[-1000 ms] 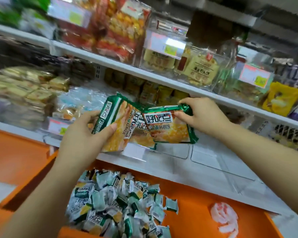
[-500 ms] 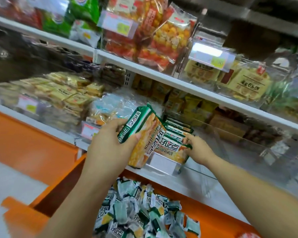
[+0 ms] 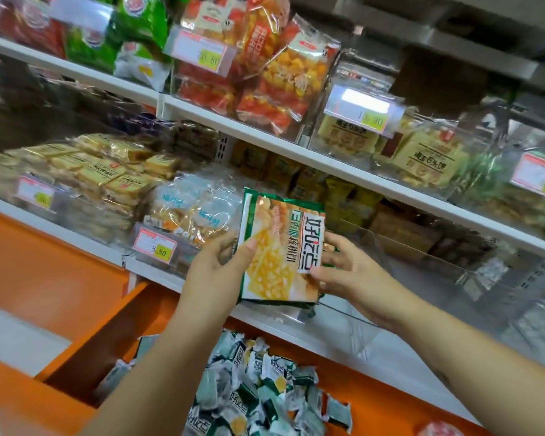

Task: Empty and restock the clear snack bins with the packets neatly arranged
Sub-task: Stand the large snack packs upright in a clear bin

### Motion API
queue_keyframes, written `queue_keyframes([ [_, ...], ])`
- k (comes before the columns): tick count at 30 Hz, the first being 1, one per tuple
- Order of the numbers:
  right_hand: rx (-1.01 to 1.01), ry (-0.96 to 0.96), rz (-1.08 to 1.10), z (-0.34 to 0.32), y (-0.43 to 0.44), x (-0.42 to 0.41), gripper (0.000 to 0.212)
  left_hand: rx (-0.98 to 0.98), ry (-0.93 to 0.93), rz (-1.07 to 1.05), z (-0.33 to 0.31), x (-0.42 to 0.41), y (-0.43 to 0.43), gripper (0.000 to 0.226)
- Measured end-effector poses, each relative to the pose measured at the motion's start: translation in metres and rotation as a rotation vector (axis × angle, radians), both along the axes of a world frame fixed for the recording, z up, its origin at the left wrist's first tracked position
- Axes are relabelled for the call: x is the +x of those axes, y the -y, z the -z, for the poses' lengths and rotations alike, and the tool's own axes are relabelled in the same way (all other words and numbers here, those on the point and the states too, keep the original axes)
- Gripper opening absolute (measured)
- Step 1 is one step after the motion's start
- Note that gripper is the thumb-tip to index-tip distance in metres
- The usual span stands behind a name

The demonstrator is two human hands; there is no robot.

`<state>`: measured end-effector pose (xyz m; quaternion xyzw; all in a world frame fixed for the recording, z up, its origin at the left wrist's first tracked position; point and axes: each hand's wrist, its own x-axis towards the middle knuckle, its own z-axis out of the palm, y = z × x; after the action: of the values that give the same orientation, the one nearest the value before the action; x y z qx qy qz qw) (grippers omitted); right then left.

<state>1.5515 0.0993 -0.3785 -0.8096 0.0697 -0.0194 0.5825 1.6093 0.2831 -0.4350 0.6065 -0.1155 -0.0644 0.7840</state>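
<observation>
- Head view shows a glossy, green-edged snack packet (image 3: 280, 247) with a yellow-orange picture. It is held upright, long side vertical, at the front lip of the lower white shelf (image 3: 265, 322), just in front of an open clear plastic bin (image 3: 390, 243).
- The left hand (image 3: 213, 272) has its grip closed on the packet's left side, with the thumb flat on the printed face and the fingers behind. The right hand (image 3: 350, 272) has its grip closed on the lower right corner, thumb in front.
- The step in hand looks like squaring the packet up before it goes into the bin.
- To do it well, tap the bottom edges level, keep the printed face forward, and slide the packet in standing against a bin wall. That way later packets can line up in a straight row rather than slump.
- Dark green edges peek out under the bottom edge, so more packets may sit behind the front one. How many cannot be told.
- The fingers behind the packet are hidden.
- The bin's walls are transparent and catch glare, so its inside is hard to read. Whether it already holds anything cannot be told.
- Below, a heap of small green-and-white wrapped sweets (image 3: 258, 391) lies in an orange tray (image 3: 76, 357), cut off at the bottom edge.
- To the left, a pink-and-yellow price tag (image 3: 155, 245) fronts a neighbouring bin, and the packs behind it are blurred.
</observation>
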Motion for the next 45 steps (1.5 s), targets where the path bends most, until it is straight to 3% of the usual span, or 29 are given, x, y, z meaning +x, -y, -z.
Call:
queue_keyframes([
  [2, 0.016, 0.025, 0.055, -0.003, 0.008, -0.004, 0.052, -0.048, -0.024, 0.09, 0.001, -0.006, 0.008, 0.037],
  [5, 0.107, 0.037, 0.062, -0.009, 0.019, -0.007, 0.044, -0.096, -0.097, 0.207, 0.006, -0.01, 0.022, 0.063],
  [7, 0.024, 0.128, 0.097, -0.013, 0.028, -0.006, 0.045, -0.042, -0.085, 0.251, 0.007, -0.011, 0.029, 0.045],
  [9, -0.229, 0.275, 0.171, -0.02, 0.038, -0.004, 0.043, 0.096, -0.007, 0.262, 0.01, -0.01, 0.034, 0.027],
  [12, -0.698, 0.39, 0.249, -0.023, 0.048, 0.002, 0.045, 0.372, 0.118, 0.264, 0.022, -0.006, 0.042, 0.053],
  [17, -1.035, 0.235, 0.176, 0.005, 0.051, 0.02, 0.047, 0.784, 0.272, 0.248, 0.049, 0.001, 0.055, 0.062],
  [25, -1.081, 0.123, 0.076, 0.063, 0.042, 0.066, 0.017, 0.912, 0.302, 0.149, 0.06, 0.003, 0.068, 0.068],
  [32, -1.202, 0.082, 0.061, 0.073, 0.046, 0.063, 0.036, 1.024, 0.369, 0.123, 0.063, 0.004, 0.065, 0.058],
  [37, -1.001, -0.149, 0.069, 0.064, 0.043, 0.055, 0.059, 1.062, 0.382, 0.125, 0.064, 0.001, 0.066, 0.057],
  [45, -0.854, -0.026, 0.129, 0.079, 0.042, 0.061, 0.057, 1.103, 0.427, 0.068, 0.063, 0.006, 0.065, 0.052],
])
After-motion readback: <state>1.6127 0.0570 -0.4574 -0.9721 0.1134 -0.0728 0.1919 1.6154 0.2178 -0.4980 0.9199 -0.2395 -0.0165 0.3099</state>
